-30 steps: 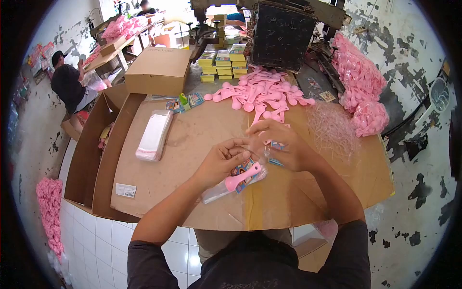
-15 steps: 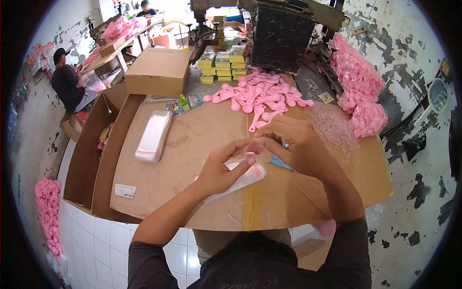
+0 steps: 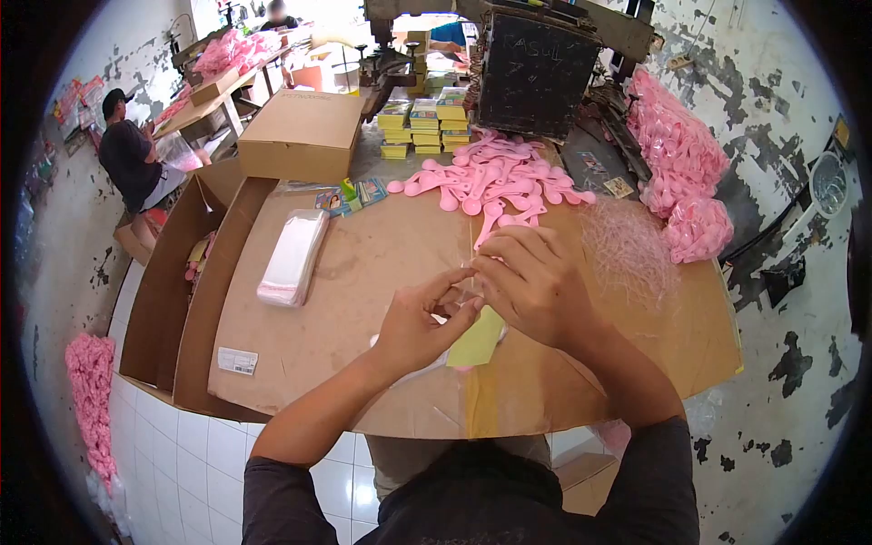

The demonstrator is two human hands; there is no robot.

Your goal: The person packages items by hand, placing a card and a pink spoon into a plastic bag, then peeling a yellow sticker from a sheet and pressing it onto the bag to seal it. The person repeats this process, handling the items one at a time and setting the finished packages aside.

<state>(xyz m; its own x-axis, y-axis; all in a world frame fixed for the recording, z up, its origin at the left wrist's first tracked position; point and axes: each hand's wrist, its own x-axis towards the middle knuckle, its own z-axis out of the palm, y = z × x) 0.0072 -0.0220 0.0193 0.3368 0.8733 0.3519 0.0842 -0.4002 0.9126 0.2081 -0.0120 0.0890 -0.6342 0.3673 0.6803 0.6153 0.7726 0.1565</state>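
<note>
My left hand pinches the top of a clear plastic bag, with a yellow card hanging below its fingertips. A bit of pink shows at the card's lower end. Close against it, my right hand has its fingers pressed together near the bag's opening; a thin clear strip seems to rise from there. Beneath the hands lies a stack of clear bags, mostly covered. Just beyond my right hand is a pile of pink spoon-shaped pieces.
Another stack of clear bags lies left. Behind stand card stacks, a closed carton and a black box. Clear strips and bagged pink pieces are right. An open carton borders the table; a person sits beyond.
The yellow card now shows below my hands, where the bag with pink inside was held higher. My right hand has shifted slightly left and down. The blue card beside it is no longer visible.
</note>
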